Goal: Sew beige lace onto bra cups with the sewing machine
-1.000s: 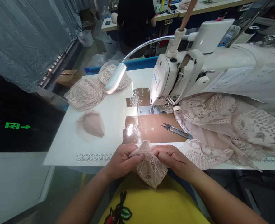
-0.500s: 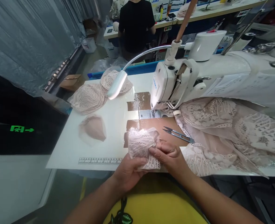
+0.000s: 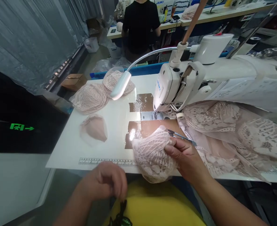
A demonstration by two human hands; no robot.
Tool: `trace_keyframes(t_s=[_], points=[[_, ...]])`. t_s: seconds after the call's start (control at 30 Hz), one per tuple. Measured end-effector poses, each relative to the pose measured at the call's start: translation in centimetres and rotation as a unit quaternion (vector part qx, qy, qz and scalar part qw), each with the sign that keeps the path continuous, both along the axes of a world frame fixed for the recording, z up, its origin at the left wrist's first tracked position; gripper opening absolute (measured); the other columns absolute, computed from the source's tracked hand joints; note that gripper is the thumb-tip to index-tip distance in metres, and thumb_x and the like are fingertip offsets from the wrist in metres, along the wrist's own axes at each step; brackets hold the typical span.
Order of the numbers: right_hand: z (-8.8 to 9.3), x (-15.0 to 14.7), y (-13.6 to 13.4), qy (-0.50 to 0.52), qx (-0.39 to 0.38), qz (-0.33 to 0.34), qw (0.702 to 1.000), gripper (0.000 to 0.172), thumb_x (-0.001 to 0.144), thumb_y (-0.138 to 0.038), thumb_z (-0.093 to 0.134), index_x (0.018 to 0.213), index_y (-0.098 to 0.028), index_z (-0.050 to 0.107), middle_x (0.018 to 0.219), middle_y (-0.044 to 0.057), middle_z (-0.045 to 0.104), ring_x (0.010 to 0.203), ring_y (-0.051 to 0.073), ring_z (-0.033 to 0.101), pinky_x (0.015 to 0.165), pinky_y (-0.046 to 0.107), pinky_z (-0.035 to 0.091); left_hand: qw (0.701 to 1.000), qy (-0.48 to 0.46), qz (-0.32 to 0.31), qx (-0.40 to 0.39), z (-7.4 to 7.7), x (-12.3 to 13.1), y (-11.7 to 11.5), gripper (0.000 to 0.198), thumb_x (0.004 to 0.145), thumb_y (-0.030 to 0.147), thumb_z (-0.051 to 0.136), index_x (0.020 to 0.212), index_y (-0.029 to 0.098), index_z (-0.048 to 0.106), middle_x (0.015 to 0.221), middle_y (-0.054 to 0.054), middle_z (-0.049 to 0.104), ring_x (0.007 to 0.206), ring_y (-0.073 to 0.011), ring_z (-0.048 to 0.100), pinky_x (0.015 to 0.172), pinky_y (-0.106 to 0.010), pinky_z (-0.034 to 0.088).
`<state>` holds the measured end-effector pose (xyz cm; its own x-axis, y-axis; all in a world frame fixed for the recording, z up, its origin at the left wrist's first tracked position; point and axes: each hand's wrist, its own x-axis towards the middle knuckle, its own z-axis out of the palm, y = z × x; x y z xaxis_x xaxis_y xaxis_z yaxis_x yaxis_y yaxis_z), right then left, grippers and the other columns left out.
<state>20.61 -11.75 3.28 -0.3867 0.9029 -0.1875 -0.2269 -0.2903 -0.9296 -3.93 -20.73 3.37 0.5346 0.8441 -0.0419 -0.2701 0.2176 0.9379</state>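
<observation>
My right hand pinches a pale pink lace cup piece by its right edge, thumb on top. The lace bulges in a rounded shape and hangs over the table's front edge. Apart from it, to the left, my left hand is loosely curled, slightly blurred, with a gap at the thumb and nothing visible in it. Thread snips lie just behind my right hand, partly covered by it. A plain beige cup piece rests flat on the table's left part.
A white sewing machine stands at the right, with its lamp reaching left. Stacked lace cups lie at the back left. A lace garment is heaped under the machine arm. Beyond, a person in black is at another table.
My left hand has let go of the lace piece and moved left and down. My right hand has shifted right, and the lace has unfolded into a larger rounded shape.
</observation>
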Motion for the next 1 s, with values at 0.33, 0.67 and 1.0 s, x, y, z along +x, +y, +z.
trace_keyframes(t_s=[0.33,0.67,1.0], points=[[0.9,-1.7,-1.3,-0.159,0.213,0.174,0.948,0.017,0.085,-0.032,0.06,0.074,-0.02,0.066,0.074,0.002,0.066,0.07,0.016,0.059,0.063,0.026,0.045,0.959,0.26,0.088,0.069,1.1,3.1,2.1,0.031,0.081,0.033,0.064,0.107,0.015,0.062,0.099,-0.007,0.064,0.085,-0.0199,0.059,0.074,-0.029,0.048],[0.3,-2.4,-0.9,-0.168,0.227,0.119,0.952,0.019,0.082,-0.027,0.06,0.065,-0.02,0.058,0.071,0.002,0.066,0.064,0.015,0.059,0.058,0.025,0.045,0.949,0.276,0.123,0.086,1.3,2.7,2.1,0.031,0.082,0.035,0.064,0.106,0.015,0.063,0.091,-0.005,0.064,0.078,-0.0165,0.056,0.071,-0.026,0.044],[-0.1,-2.0,-0.5,-0.191,0.211,0.129,0.95,0.016,0.083,-0.03,0.061,0.07,-0.019,0.061,0.075,0.002,0.068,0.067,0.015,0.06,0.06,0.025,0.045,0.968,0.215,0.132,0.015,0.6,3.4,3.7,0.024,0.086,0.036,0.058,0.086,0.012,0.061,0.077,-0.002,0.056,0.072,-0.0128,0.049,0.065,-0.023,0.04]])
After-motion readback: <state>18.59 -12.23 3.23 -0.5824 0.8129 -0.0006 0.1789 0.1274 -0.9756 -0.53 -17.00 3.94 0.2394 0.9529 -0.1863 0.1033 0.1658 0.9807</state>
